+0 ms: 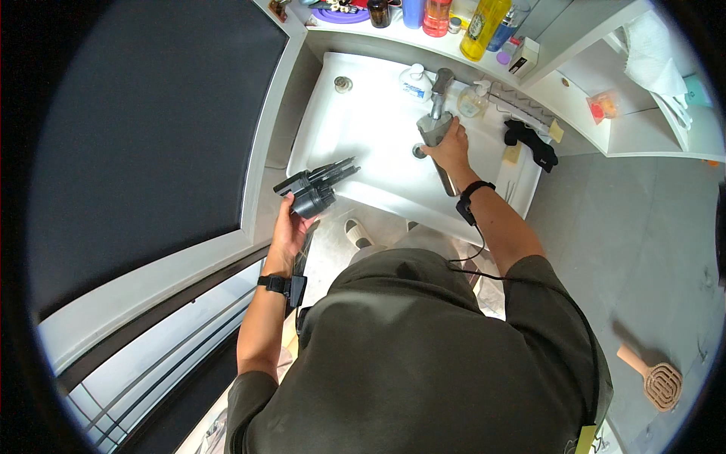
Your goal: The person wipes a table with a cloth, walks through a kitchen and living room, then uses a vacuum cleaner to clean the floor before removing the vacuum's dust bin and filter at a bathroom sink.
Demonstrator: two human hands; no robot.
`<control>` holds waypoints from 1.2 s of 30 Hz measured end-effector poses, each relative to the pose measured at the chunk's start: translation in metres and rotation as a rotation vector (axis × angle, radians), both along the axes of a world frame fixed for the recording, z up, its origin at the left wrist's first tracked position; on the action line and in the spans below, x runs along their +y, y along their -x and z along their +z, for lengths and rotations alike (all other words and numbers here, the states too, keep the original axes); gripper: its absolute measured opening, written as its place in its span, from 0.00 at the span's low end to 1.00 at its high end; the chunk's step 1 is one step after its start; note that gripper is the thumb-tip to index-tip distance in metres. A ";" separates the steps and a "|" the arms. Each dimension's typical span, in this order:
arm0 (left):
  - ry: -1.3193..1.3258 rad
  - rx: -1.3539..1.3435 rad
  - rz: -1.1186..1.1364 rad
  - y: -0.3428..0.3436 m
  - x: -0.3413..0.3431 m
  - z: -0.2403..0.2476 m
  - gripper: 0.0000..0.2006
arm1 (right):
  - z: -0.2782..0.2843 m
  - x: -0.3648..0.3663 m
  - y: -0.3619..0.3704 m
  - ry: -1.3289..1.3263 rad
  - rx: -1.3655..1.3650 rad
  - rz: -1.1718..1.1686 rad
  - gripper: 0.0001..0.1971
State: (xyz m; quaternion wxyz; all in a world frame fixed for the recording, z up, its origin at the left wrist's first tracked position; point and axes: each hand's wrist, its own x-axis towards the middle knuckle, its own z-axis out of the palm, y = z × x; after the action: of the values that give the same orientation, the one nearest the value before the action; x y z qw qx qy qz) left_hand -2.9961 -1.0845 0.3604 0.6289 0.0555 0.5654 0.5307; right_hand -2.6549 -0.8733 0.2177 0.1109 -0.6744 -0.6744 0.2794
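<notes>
My right hand (451, 151) is closed around a translucent grey tapered container (433, 130) with a shiny dark lower part. Its wide end is tilted up beneath the spout of the chrome faucet (440, 87), over the white sink (355, 113); whether water runs, I cannot tell. At the sink's front left edge, my left hand (284, 233) grips a black device (314, 191) with a rounded body and long, thin prongs pointing to the right. The fingers under that device are partly hidden. Beside the container lies the round drain (418, 151).
A white pump bottle (414, 83) and a clear soap dispenser (473, 100) flank the faucet. Several bottles, one yellow (484, 30), line the shelf behind. On the sink's right rim sit a black strap-like item (533, 144) and a sponge (512, 153). A hairbrush (659, 384) hangs at the right.
</notes>
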 end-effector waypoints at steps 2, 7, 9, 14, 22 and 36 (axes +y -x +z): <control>0.009 0.017 0.002 0.005 -0.002 -0.004 0.27 | -0.003 0.004 0.008 -0.012 0.181 -0.034 0.65; 0.032 0.072 0.001 0.010 -0.005 -0.001 0.27 | -0.007 0.010 0.023 -0.001 0.193 -0.158 0.64; 0.027 0.089 -0.013 0.011 -0.009 0.004 0.27 | -0.003 0.007 0.031 -0.003 0.209 -0.235 0.64; 0.027 0.085 -0.019 0.009 -0.007 0.014 0.28 | -0.008 0.010 0.030 0.123 0.208 -0.213 0.64; 0.039 0.105 -0.024 0.020 -0.011 0.008 0.28 | 0.002 0.005 0.021 0.151 0.149 -0.159 0.67; 0.065 0.083 -0.026 0.029 -0.008 -0.004 0.27 | -0.006 0.006 -0.004 0.096 0.189 0.066 0.64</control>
State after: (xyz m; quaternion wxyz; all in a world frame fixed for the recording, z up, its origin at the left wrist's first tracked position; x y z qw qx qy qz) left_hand -3.0249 -1.0927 0.3568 0.6132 0.0643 0.6074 0.5009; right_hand -2.6505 -0.8676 0.2114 0.1320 -0.6271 -0.6686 0.3772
